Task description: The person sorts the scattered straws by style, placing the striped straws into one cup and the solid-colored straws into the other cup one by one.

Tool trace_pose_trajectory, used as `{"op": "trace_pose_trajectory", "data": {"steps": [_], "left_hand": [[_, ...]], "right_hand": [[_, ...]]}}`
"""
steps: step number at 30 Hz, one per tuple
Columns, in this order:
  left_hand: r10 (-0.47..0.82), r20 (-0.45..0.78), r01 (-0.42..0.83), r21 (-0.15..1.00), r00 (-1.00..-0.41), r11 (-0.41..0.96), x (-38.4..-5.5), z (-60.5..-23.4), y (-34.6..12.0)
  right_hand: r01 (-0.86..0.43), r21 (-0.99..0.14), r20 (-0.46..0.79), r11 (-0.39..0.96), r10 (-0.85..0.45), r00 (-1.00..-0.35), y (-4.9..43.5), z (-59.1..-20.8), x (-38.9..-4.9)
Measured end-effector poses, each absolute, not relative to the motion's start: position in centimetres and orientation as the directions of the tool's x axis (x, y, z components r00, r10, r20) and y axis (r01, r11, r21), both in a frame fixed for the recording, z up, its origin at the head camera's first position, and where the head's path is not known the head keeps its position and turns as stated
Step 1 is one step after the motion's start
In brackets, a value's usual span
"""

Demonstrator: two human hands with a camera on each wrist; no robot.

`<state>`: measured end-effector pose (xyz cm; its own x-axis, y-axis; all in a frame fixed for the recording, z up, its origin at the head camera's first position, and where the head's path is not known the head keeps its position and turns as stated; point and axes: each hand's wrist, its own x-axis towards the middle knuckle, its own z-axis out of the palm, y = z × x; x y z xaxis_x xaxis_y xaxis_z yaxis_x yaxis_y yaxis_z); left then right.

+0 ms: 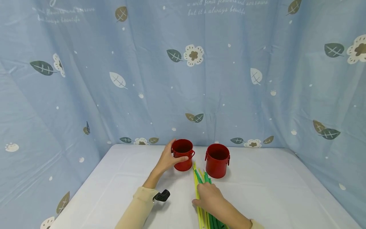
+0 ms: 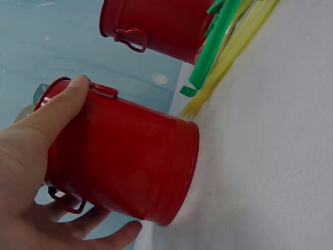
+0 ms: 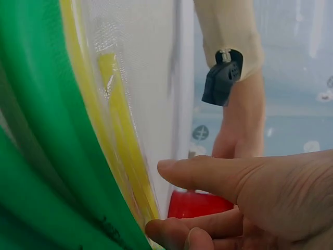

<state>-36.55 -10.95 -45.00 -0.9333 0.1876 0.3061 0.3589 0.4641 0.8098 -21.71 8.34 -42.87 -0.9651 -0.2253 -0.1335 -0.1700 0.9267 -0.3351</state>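
Observation:
My left hand (image 1: pixel 166 160) grips a small red metal bucket (image 1: pixel 183 165) at the back of the table, thumb on its near side and fingers reaching round the far side. In the left wrist view this bucket (image 2: pixel 127 156) shows a small looped handle on its side. My right hand (image 1: pixel 210 195) lies over a bundle of long thin green strips (image 1: pixel 206 176) and yellow strips (image 1: pixel 197 187). In the right wrist view, thumb and fingers stand apart, fingertips right at a yellow strip (image 3: pixel 122 114) in a clear plastic sleeve. Green strips (image 3: pixel 52 114) lie beside it.
A second red bucket (image 1: pixel 216 168) stands upright to the right of the first, just behind the strips' far ends. White cloth covers the table (image 1: pixel 266 187). A blue patterned curtain (image 1: pixel 160 95) hangs behind and at both sides. A black device (image 1: pixel 162 195) is on my left wrist.

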Motion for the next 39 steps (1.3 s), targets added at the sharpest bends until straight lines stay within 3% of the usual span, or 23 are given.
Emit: {"op": "trace_pose_trajectory", "data": {"steps": [33, 39], "left_hand": [[0.23, 0.263, 0.338, 0.845, -0.937, 0.413, -35.9, -44.6, -12.4], [0.23, 0.279, 0.352, 0.845, -0.932, 0.403, -35.8, -44.5, -12.3]], "right_hand": [[-0.135, -0.268, -0.18, 0.954, -0.188, -0.966, 6.3, -43.0, -22.9], [-0.153, -0.21, -0.186, 0.966, -0.193, -0.964, 6.0, -42.8, -23.0]]}}
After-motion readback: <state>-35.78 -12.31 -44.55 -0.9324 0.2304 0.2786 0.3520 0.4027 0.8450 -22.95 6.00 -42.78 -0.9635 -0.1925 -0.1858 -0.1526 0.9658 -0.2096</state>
